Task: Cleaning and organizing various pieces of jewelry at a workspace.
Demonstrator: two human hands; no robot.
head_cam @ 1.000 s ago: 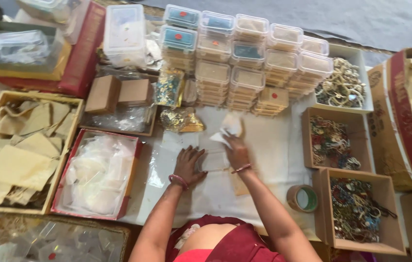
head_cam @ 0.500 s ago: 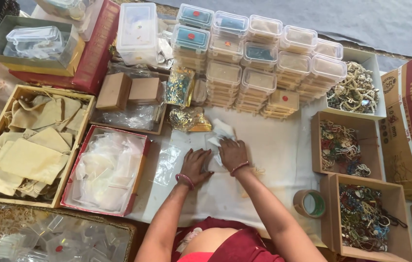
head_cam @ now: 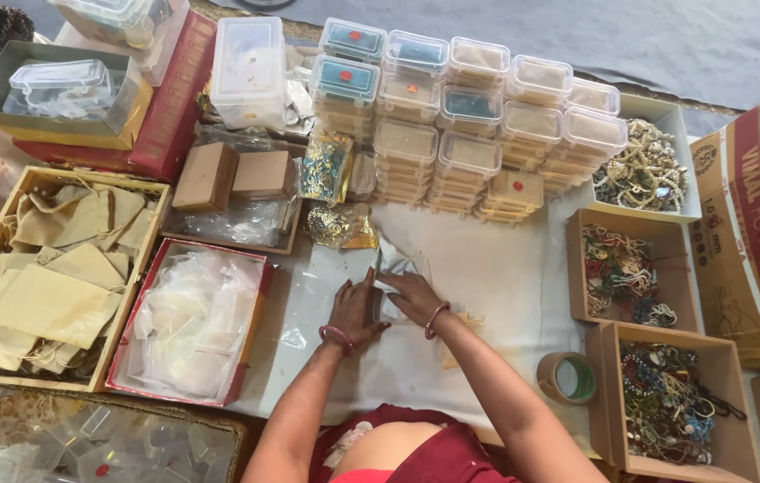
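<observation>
Centrally on the white-covered tabletop (head_cam: 487, 268) lies a small clear plastic pouch (head_cam: 395, 268), pressed flat under both hands: the left hand (head_cam: 355, 310) and right hand (head_cam: 413, 297) rest side by side, fingers extended and close together on it. Just beyond sits a gold foil packet (head_cam: 341, 225), stacked clear lidded boxes (head_cam: 469, 134) behind, a tape roll (head_cam: 566, 377) to the right.

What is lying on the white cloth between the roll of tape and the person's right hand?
In the head view, a small beige pouch lies there, partly under the right forearm. Otherwise only bare white cloth separates the roll of tape from the right hand.
</observation>
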